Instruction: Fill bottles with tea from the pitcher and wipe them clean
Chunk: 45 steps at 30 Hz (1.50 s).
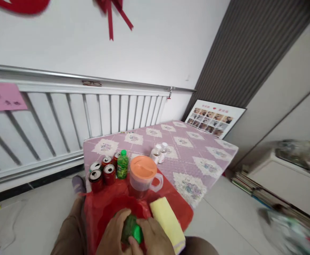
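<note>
Before you stands a table spread with a lilac floral cloth (185,161), alongside a white radiator (123,109) on the wall. Over its near end lies a red plastic sheet (180,203), bearing cans (109,174), a green-capped bottle (122,166) and an orange-lidded jug (143,168). Your left hand (115,232) and right hand (154,233) meet low in view, fingers curled around a green object (132,229) (its shape mostly hidden) between them, left of a yellow cloth (167,222).
</note>
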Available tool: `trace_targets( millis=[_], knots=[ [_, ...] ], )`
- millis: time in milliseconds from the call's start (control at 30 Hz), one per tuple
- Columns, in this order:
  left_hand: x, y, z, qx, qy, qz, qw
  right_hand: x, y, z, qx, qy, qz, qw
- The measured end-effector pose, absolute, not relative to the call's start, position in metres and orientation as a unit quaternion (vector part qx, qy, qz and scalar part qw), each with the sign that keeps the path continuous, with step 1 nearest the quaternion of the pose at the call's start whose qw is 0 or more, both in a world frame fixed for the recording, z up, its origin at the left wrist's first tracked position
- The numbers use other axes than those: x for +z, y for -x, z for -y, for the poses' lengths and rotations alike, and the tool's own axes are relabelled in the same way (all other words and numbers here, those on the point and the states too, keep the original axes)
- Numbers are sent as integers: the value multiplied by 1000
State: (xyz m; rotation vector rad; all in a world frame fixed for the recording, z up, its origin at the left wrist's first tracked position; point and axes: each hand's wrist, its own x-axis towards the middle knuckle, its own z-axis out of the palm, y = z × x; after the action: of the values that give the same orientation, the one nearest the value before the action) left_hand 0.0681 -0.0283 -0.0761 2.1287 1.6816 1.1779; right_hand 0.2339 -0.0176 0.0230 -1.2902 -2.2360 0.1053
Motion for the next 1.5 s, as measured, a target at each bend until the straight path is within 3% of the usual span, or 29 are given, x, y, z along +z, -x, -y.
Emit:
trace_targets(
  millis=[233, 400, 633, 867, 1267, 1367, 1500],
  knots=[
    [-61, -59, 22, 417, -692, -560, 184, 61, -252, 21, 132, 465, 804, 346],
    [-52, -55, 21, 423, -669, -574, 213, 36, -300, -15, 210, 575, 682, 400],
    [-42, -57, 21, 439, -653, -576, 224, -37, -361, -72, 195, 675, 605, 375],
    [-38, -62, 24, 471, -599, -596, 253, -71, -367, -92, 175, 698, 609, 334],
    [-38, -46, 18, 495, -557, -606, 279, -37, -342, -54, 196, 631, 651, 372],
    [-38, -44, 18, 508, -540, -599, 303, -38, -313, -24, 286, 585, 680, 337],
    [-34, -41, 23, 518, -507, -612, 316, -53, -285, 0, 313, 521, 756, 241]
  ],
)
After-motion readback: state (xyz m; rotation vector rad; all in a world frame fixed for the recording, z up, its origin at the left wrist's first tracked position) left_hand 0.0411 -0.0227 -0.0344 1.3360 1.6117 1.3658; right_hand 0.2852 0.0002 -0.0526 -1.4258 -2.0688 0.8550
